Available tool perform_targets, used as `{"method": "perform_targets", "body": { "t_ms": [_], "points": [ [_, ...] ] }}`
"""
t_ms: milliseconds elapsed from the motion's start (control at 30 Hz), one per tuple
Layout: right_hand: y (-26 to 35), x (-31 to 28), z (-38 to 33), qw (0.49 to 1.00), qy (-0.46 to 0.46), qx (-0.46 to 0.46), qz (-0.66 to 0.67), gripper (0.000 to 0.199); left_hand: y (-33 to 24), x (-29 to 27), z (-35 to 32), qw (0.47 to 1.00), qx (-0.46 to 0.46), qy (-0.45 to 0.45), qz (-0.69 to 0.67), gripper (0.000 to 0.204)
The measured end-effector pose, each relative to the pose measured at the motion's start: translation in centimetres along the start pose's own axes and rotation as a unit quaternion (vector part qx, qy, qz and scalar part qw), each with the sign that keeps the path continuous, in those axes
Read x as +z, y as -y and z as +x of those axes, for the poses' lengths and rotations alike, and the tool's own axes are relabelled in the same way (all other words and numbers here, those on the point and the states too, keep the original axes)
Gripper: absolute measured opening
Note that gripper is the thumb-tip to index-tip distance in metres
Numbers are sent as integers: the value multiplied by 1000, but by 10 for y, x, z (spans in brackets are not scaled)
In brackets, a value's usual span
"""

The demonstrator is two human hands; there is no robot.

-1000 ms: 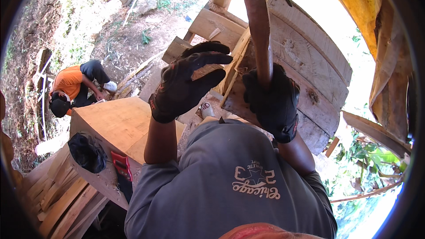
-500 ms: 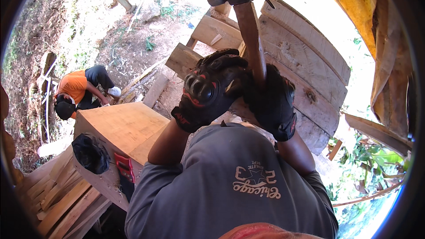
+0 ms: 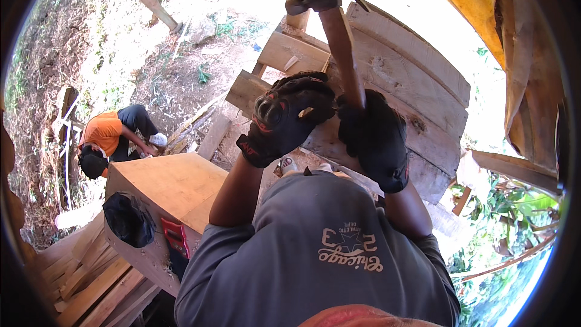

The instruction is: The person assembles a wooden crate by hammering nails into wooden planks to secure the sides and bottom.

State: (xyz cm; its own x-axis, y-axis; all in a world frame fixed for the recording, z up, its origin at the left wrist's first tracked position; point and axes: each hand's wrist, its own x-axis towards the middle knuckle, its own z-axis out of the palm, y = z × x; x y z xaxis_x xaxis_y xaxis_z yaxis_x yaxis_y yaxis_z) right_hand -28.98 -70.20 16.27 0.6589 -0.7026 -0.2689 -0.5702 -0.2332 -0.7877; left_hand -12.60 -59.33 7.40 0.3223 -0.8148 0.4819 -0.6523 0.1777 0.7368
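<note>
In our right hand (image 3: 375,139) we grip the hammer (image 3: 341,48) low on its handle, above the planks (image 3: 417,94). Its long axis runs away from us, leaning left toward the head; the face points left, the claw right. Our left hand (image 3: 283,114) is curled just beside; we cannot tell whether it holds anything. Both hands hide part of the planks. At our left are a box (image 3: 166,175), a saw (image 3: 175,237) and a crouching co-worker (image 3: 103,133).
</note>
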Motion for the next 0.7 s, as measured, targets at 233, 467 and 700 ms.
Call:
{"method": "perform_targets", "body": {
  "t_ms": [233, 467, 700],
  "points": [
    [-61, -17, -88, 979, -115, -4, -165, 31, 12, 6, -4, 982, -24, 10, -187, 23],
    [-57, -15, -122, 951, -112, -41, -285, 40, 21, 10, -18, 928, -162, -9, -334, 19],
    [-59, -16, -127, 942, -70, -59, -323, 41, 20, 11, -14, 968, -108, -1, -227, 18]
  ]
}}
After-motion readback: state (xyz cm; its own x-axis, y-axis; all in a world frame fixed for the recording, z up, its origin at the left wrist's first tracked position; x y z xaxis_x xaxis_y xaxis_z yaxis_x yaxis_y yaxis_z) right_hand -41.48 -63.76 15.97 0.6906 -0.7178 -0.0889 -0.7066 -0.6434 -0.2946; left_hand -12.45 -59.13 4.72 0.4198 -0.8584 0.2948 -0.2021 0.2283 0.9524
